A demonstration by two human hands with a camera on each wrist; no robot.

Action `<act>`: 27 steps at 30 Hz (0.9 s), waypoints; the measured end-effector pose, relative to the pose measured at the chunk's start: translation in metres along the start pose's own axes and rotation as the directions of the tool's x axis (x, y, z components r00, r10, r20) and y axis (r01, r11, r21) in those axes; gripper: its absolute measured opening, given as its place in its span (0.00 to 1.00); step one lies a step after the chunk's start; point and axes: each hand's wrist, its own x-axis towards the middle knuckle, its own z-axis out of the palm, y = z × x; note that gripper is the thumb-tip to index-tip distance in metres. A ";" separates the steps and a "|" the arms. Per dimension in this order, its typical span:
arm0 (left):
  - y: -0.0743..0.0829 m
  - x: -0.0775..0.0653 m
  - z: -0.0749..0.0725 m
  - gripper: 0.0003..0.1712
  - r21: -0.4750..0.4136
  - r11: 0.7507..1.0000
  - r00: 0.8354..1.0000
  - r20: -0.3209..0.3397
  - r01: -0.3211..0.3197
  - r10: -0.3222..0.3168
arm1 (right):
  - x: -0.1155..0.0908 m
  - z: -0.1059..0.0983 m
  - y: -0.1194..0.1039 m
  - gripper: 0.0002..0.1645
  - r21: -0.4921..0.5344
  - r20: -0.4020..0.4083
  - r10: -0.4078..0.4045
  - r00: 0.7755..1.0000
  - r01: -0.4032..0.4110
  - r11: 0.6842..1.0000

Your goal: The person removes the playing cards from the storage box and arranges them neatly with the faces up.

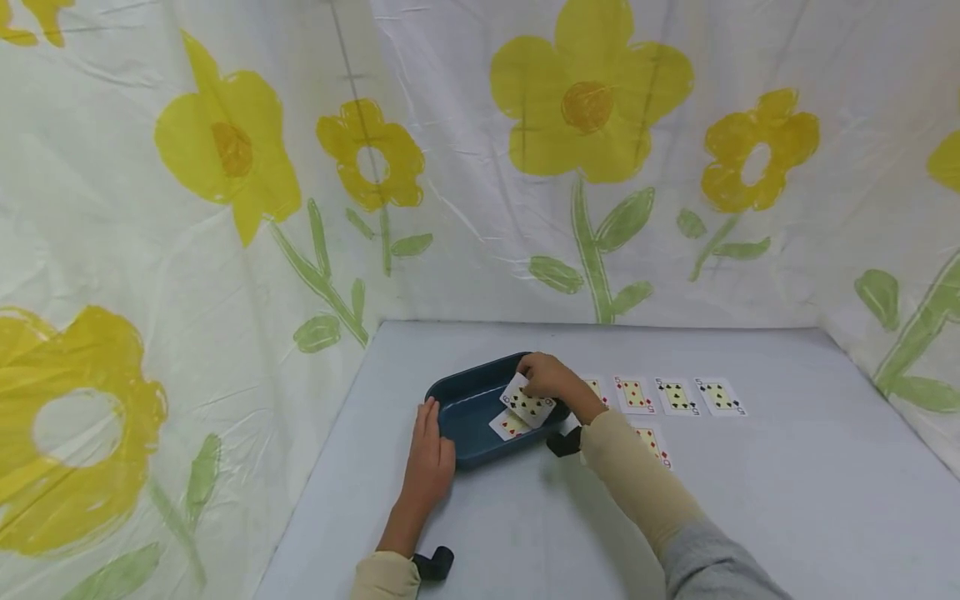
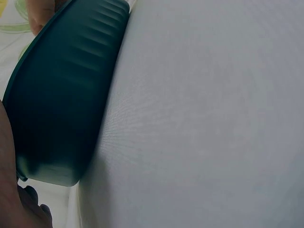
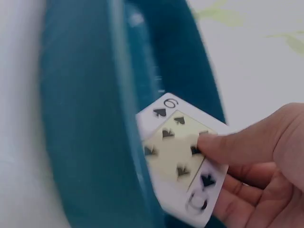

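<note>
A dark teal tray (image 1: pixel 467 429) rests on the table, also filling the left side of the left wrist view, where its ribbed outer wall (image 2: pixel 66 90) shows. My left hand (image 1: pixel 430 458) lies along the tray's left end, its straight fingers touching the rim. Over the tray's right part, my right hand (image 1: pixel 551 377) pinches a six of spades playing card (image 3: pixel 173 137) between thumb and fingers, face up and tilted. Beneath it inside the tray lies a card with red pips (image 1: pixel 507 426), partly covered by the held one.
Several face-up cards form a row right of the tray, among them a red card (image 1: pixel 634 395) and black cards (image 1: pixel 678 397). Nearer me, another red card (image 1: pixel 652 442) is partly hidden by my right forearm. A flowered sheet (image 1: pixel 465 167) hangs behind the table (image 1: pixel 787 483).
</note>
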 end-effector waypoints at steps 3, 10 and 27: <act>0.001 -0.001 0.001 0.35 0.003 1.000 1.000 0.003 0.004 -0.004 | -0.010 -0.008 0.008 0.19 0.128 -0.028 0.002 1.000 0.001 0.992; -0.002 -0.001 0.001 0.35 -0.002 1.000 1.000 -0.004 0.000 0.000 | -0.034 -0.013 0.014 0.14 0.252 -0.127 0.011 0.992 0.021 0.967; -0.001 -0.002 0.002 0.35 -0.013 1.000 1.000 0.002 0.007 -0.007 | -0.118 -0.025 0.070 0.20 0.534 -0.244 0.229 0.942 -0.067 0.843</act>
